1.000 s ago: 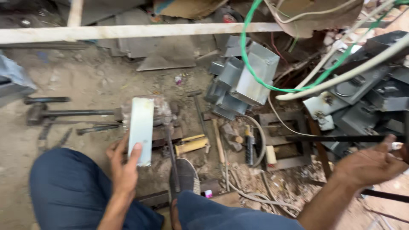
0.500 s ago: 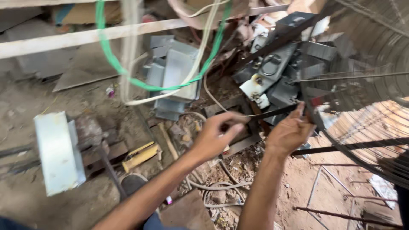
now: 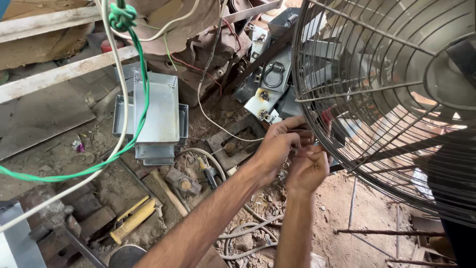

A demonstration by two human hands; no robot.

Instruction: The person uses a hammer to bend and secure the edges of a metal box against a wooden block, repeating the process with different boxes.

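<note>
Hands: both are working together at the lower left rim of the wire fan guard (image 3: pixel 391 99); the left hand (image 3: pixel 277 146) is curling its fingers on the rim, the right hand (image 3: pixel 308 168) is pinching just under it. What small part they are pinching, I cannot tell.
Doing it well: in my judgement the left hand should be steadying the guard while the right one is working slowly, with fingertips staying out of the wires.
Fan: it is standing at the right, close to the camera, tilted, with its blades behind the grille.
Floor: it is bare dirt, carrying a yellow-handled tool (image 3: pixel 131 221), a pale hose (image 3: pixel 248 235) and thin rods.
Farther: folded grey sheet-metal boxes (image 3: pixel 153 116) are lying on the ground, with a green cable (image 3: pixel 141 89) looping over them.
Far: metal plates with a shackle (image 3: pixel 272 74) and wooden planks (image 3: pixel 54 74) are leaning in a heap.
</note>
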